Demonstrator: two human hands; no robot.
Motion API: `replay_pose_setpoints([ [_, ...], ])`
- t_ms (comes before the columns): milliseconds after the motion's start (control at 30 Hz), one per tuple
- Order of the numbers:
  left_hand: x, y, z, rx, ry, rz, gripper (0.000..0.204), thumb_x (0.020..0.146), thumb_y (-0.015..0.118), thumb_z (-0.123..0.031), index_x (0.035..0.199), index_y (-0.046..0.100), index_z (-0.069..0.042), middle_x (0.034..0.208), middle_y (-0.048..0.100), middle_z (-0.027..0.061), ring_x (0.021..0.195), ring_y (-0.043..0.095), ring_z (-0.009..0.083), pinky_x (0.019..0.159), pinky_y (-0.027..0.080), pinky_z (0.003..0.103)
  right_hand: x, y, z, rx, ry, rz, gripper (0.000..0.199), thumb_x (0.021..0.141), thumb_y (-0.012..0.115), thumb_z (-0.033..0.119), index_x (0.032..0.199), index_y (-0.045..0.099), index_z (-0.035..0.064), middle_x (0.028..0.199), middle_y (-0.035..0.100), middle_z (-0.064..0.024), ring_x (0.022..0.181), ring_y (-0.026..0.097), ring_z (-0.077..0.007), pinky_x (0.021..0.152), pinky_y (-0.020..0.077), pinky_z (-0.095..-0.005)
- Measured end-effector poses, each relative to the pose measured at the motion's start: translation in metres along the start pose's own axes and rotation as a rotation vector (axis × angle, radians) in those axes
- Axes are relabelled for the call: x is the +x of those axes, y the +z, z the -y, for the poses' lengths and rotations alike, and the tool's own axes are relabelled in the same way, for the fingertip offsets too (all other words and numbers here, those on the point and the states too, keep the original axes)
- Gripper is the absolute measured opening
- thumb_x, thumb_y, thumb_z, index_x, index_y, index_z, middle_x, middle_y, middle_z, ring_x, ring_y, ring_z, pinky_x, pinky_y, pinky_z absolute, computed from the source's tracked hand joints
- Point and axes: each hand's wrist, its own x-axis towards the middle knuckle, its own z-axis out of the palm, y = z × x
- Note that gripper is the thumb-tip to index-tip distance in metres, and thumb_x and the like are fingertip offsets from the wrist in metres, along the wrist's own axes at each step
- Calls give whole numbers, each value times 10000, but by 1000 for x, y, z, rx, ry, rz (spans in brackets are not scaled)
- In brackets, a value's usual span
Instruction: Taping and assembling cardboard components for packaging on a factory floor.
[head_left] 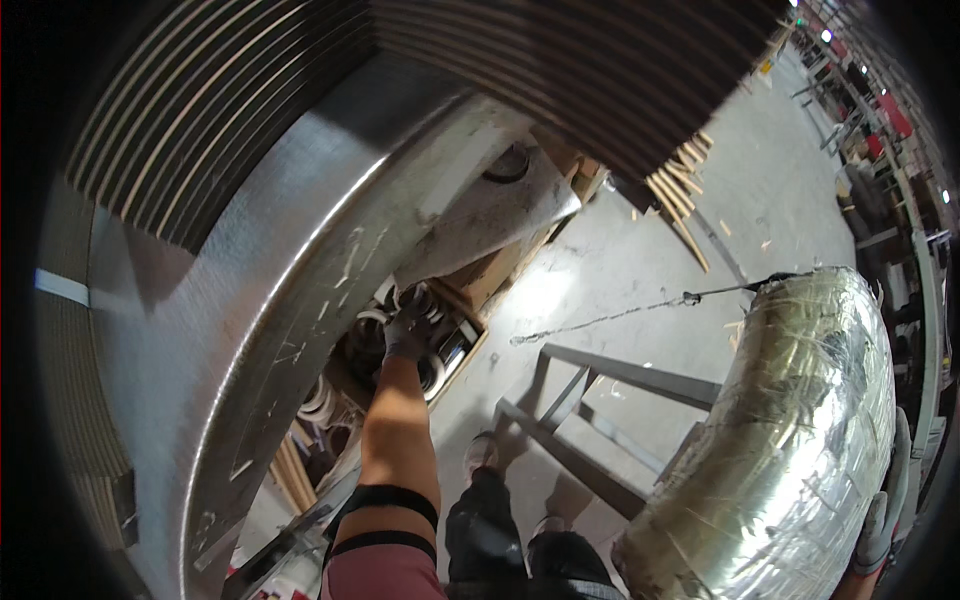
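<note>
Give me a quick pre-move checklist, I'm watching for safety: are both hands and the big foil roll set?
1. Left hand, gloved, on the white rings in the wooden crate: ok.
2. Whether it grips a ring: cannot tell.
3. Right hand, gloved, against the large silver foil-wrapped roll: ok.
4. Feet on the grey concrete floor, beside the grey metal frame: ok.
5. Thin chain slack on the floor: ok.

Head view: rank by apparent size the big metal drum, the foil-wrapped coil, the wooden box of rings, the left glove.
1. Big metal drum, largest by far.
2. Foil-wrapped coil; it sits near the camera, so true size is unsure.
3. Wooden box of rings.
4. Left glove, reaching into the box, smallest.
</note>
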Motion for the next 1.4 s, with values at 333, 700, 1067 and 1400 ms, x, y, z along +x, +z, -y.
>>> replay_pose_setpoints([
  [333, -90, -60, -16, -482, -164, -248, 294, 918, 577, -174, 1153, 530, -2, 1097, 608, 154, 1026, 610, 268, 907, 515, 386, 16, 6, 23, 269, 63, 99, 876, 905, 469, 548, 1475, 207, -65, 1516, 276, -189, 1400, 273, -279, 1150, 192, -396],
  [700, -461, 166, -291, -136, 9, 357, 315, 1008, 420, -134, 1234, 466, 81, 1103, 605, 171, 1049, 624, 255, 938, 509, 404, 52, -17, -12, 69, -153, 277, 910, 755, 722, 509, 1365, 384, -76, 1298, 487, -233, 1219, 471, -345, 1062, 334, -404],
  [1067, -534, 275, -419, 183, 261, 282, 406, 886, 648, -288, 1132, 588, 29, 954, 653, 75, 921, 599, 142, 851, 476, 301, 155, 1, -80, 892, 390, 1148, 842, 760, 765, 313, 1422, 378, -35, 1389, 484, -118, 1269, 447, -223, 1076, 326, -352],
  [1400, -401, 284, -529, 1384, 1187, -20, 273, 803, 569, -27, 1074, 536, -32, 1003, 574, 159, 946, 553, 375, 789, 472, 422, 211, -28, -4, 710, -4, 1039, 793, 784, 749, 295, 1391, 385, -63, 1329, 521, -158, 1241, 490, -238, 1035, 399, -354],
])
